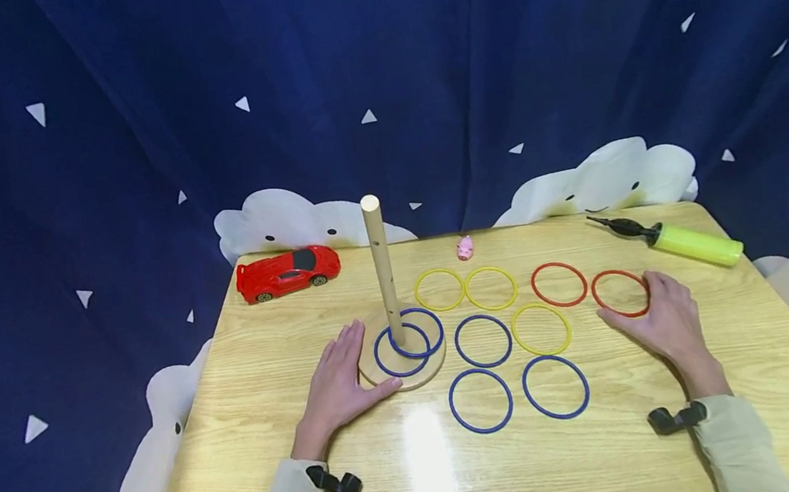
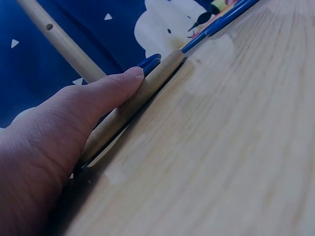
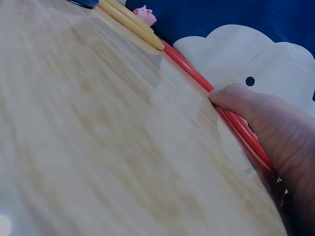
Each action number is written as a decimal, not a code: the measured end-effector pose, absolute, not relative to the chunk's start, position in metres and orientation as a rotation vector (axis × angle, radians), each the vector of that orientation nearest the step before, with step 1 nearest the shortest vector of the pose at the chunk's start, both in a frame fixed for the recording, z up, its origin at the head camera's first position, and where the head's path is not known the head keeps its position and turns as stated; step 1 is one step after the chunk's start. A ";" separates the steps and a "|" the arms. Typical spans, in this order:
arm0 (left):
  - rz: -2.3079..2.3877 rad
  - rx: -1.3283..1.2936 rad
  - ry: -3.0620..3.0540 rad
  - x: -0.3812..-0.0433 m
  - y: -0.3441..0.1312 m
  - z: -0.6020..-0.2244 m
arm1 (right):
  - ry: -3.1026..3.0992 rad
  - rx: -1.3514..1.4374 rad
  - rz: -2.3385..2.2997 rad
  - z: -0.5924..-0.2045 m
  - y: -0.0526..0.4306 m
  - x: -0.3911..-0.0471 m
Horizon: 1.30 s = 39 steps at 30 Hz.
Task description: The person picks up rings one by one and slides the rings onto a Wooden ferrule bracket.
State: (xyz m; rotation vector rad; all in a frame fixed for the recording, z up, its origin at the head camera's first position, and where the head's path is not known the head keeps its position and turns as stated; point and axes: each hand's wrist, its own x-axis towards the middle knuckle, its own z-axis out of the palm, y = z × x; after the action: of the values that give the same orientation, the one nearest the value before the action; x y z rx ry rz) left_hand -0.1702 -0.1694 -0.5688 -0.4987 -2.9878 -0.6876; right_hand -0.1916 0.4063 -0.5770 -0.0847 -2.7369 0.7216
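Note:
My left hand [image 1: 339, 381] rests at the left and front edge of a round wooden base [image 1: 372, 356], fingers fairly straight. In the left wrist view its thumb [image 2: 115, 91] lies on the base's rim. A wooden peg [image 1: 385, 281] with small holes rises from the base. Two blue rings lie on the base: one blue ring [image 1: 378, 363] encircles the peg's foot, and another blue ring [image 1: 438, 317] overlaps it. With thumb and fingers, my right hand [image 1: 666, 319] holds a red ring [image 1: 608, 273] by its near and right edge, low over the table.
A second red ring [image 1: 556, 263], three yellow rings, one a yellow ring [image 1: 437, 270], and three blue rings, one a blue ring [image 1: 480, 317], lie between the hands. Behind them stand a red toy car [image 1: 288, 273], a pink pig figure [image 1: 465, 248] and a yellow-green hand pump [image 1: 697, 244].

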 end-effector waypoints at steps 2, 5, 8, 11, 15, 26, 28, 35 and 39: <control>-0.694 -0.497 -2.992 -0.170 -0.169 -0.569 | -2.743 -0.086 0.721 -0.576 0.406 -0.192; -0.701 -0.495 -2.991 -0.170 -0.169 -0.568 | -2.758 -0.079 0.723 -0.574 0.405 -0.191; -0.701 -0.491 -2.990 -0.170 -0.169 -0.569 | -2.766 -0.067 0.721 -0.572 0.405 -0.189; -0.702 -0.490 -2.988 -0.171 -0.169 -0.569 | -2.762 -0.059 0.729 -0.570 0.404 -0.188; -0.705 -0.494 -2.985 -0.172 -0.169 -0.570 | -2.742 -0.055 0.748 -0.567 0.404 -0.187; -0.714 -0.498 -2.974 -0.171 -0.169 -0.570 | -2.685 -0.052 0.779 -0.570 0.404 -0.184; -0.717 -0.500 -2.972 -0.171 -0.169 -0.570 | -2.672 -0.053 0.791 -0.570 0.404 -0.183; -0.731 -0.503 -2.959 -0.170 -0.169 -0.569 | -2.625 -0.055 0.857 -0.571 0.403 -0.182; -0.736 -0.505 -2.956 -0.170 -0.169 -0.568 | -2.623 -0.046 0.866 -0.572 0.404 -0.183</control>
State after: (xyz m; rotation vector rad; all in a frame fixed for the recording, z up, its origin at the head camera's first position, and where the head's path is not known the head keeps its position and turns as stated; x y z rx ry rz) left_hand -0.1701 -0.1686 -0.5682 -0.5046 -2.9565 -0.7358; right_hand -0.1833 0.4036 -0.5718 -0.0456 -2.6231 0.8658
